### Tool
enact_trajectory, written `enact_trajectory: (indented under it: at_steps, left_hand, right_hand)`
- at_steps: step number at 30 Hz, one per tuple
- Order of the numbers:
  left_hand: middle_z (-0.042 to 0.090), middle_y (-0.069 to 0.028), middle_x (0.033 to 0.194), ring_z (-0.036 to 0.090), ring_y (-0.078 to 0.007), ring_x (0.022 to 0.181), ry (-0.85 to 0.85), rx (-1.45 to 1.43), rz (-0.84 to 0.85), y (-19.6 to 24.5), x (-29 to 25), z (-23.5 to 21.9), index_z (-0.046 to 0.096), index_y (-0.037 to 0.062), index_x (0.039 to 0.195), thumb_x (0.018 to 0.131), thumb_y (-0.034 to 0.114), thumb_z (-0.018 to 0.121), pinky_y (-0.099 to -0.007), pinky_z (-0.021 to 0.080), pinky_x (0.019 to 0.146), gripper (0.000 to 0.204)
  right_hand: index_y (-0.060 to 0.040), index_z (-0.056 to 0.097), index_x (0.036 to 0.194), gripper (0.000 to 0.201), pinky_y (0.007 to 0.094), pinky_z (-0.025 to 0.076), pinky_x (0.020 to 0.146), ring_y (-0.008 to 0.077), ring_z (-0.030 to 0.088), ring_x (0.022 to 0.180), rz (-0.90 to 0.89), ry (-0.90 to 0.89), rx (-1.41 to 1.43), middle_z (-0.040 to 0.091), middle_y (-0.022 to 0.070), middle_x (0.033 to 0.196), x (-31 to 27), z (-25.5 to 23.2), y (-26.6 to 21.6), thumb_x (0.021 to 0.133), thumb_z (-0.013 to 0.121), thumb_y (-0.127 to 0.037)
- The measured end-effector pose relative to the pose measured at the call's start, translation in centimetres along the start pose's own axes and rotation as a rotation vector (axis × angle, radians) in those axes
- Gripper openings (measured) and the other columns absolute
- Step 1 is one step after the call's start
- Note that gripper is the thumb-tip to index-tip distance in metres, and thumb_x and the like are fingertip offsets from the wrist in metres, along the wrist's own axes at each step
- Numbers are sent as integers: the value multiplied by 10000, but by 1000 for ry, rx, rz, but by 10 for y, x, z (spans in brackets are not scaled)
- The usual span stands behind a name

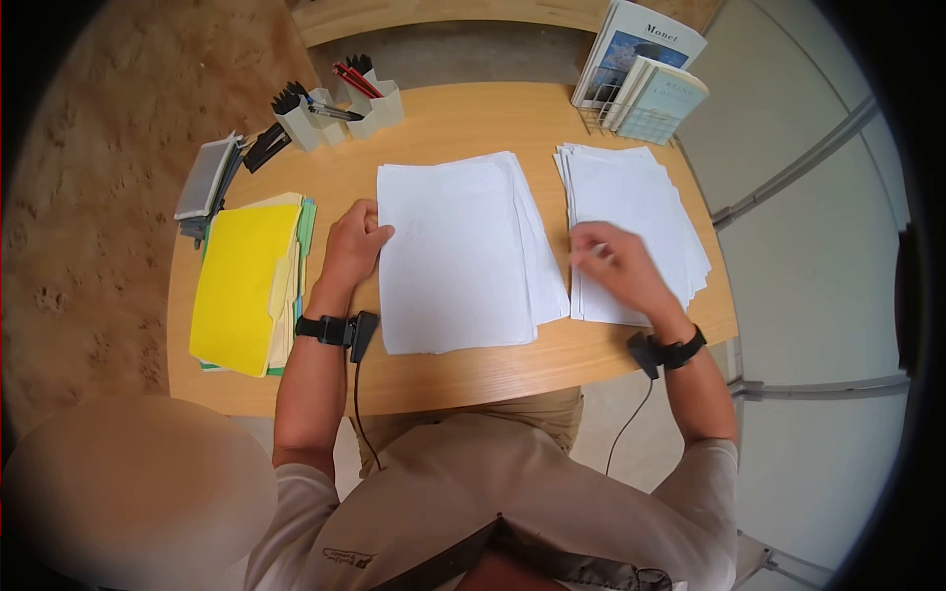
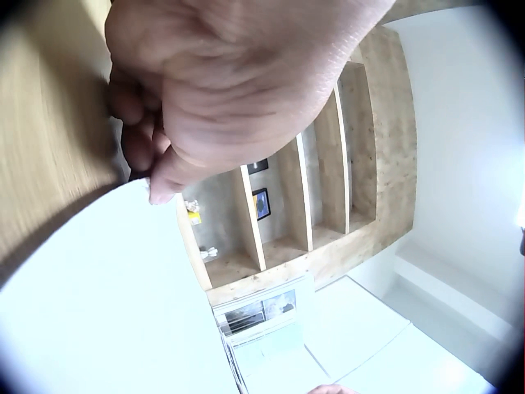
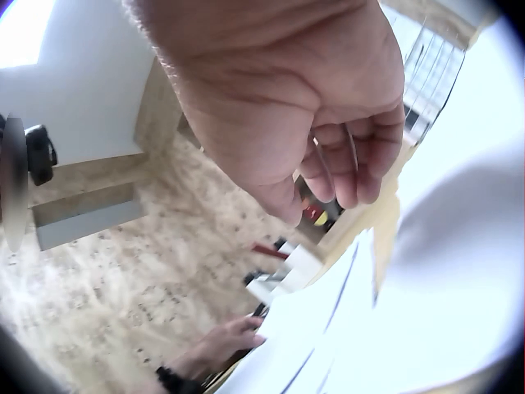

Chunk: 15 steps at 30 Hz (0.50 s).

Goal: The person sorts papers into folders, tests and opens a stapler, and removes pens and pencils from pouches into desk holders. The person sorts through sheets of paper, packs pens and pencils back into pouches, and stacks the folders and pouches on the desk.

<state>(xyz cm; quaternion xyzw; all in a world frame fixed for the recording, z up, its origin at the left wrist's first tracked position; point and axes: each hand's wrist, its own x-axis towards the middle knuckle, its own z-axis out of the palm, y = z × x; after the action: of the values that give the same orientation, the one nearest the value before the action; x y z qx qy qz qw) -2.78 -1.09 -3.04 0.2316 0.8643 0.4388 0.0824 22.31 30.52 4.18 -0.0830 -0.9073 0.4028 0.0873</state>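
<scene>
In the head view, a stack of white paper (image 1: 453, 261) lies in the middle of the desk, its sheets fanned out a little along the right side. My left hand (image 1: 357, 241) pinches its left edge, thumb on top; the left wrist view shows the thumb (image 2: 166, 176) right at the sheet's border, with the other fingers curled behind. Over the left edge of a second, looser paper stack (image 1: 631, 187) is my right hand (image 1: 621, 266), slightly blurred. Its fingers are loosely bent and hold nothing, as the right wrist view shows.
Yellow and other folders (image 1: 241, 286) lie at the desk's left, with a grey stack of flat items (image 1: 207, 177) behind them. Pen holders (image 1: 374, 110) and a black stapler-like object (image 1: 266, 148) stand at the back. A wire rack (image 1: 596, 120) holds books (image 1: 662, 98) at the back right.
</scene>
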Motion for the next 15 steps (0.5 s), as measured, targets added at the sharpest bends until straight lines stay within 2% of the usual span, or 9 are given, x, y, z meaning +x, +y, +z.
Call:
enact_trajectory:
  at_steps: [1, 2, 4, 5, 7, 11, 14, 15]
  left_hand:
    - [661, -109, 712, 635, -232, 657, -11, 19, 0, 0, 0, -1, 666, -21, 1020, 872, 137, 720, -350, 500, 643, 224]
    - [661, -109, 712, 635, -232, 657, -11, 22, 3, 3, -1, -2, 666, -21, 1020, 872, 137, 720, -350, 500, 643, 224]
    - [661, -120, 671, 627, -223, 627, 20, -12, -24, 8, -3, -4, 695, -36, 884, 913, 134, 681, -347, 494, 627, 173]
    - [661, -120, 671, 627, -223, 627, 22, -11, -22, 7, -3, -5, 695, -36, 884, 913, 134, 681, -347, 494, 627, 173]
    - [668, -129, 670, 623, -219, 602, 68, 26, 7, 0, -3, -5, 709, -31, 881, 935, 148, 671, -346, 491, 614, 191]
    - [661, -126, 668, 606, -196, 570, 178, -29, 32, -3, -1, -7, 710, -31, 881, 946, 152, 679, -337, 487, 592, 196]
    - [649, -95, 659, 581, -152, 539, 246, -53, -43, 3, 0, -12, 720, -29, 905, 954, 150, 682, -308, 478, 564, 190]
    - [643, -73, 661, 573, -130, 540, 291, -150, -39, 4, 1, -13, 723, -27, 915, 959, 147, 679, -293, 472, 555, 185]
  right_hand:
    - [-42, 684, 1197, 325, 327, 525, 773, 219, 659, 888, -56, -109, 5, 701, 100, 1014, 1, 13, -10, 915, 749, -190]
    - [-38, 662, 1242, 381, 365, 538, 830, 288, 661, 938, -87, -228, -70, 690, 145, 1113, 2, 19, -29, 921, 739, -227]
    - [-33, 628, 1294, 448, 405, 530, 930, 335, 640, 1059, -356, -240, -79, 654, 170, 1237, 4, 46, -26, 925, 731, -265]
    - [-33, 628, 1294, 448, 405, 530, 930, 335, 640, 1059, -359, -239, -79, 654, 170, 1237, 4, 50, -27, 925, 731, -265]
    - [-26, 604, 1323, 483, 416, 503, 1015, 352, 595, 1195, -159, -440, -132, 617, 182, 1311, 4, 55, -32, 931, 722, -281]
    - [-24, 605, 1320, 490, 420, 484, 1044, 364, 557, 1261, -224, -390, -219, 608, 193, 1328, 1, 60, -27, 934, 719, -304]
    - [-17, 606, 1314, 493, 420, 480, 1049, 365, 553, 1264, -174, -424, -217, 609, 199, 1323, 0, 57, -31, 938, 712, -319]
    - [-16, 605, 1314, 496, 420, 480, 1049, 369, 554, 1262, -161, -419, -203, 609, 200, 1324, 1, 58, -30, 939, 710, -322]
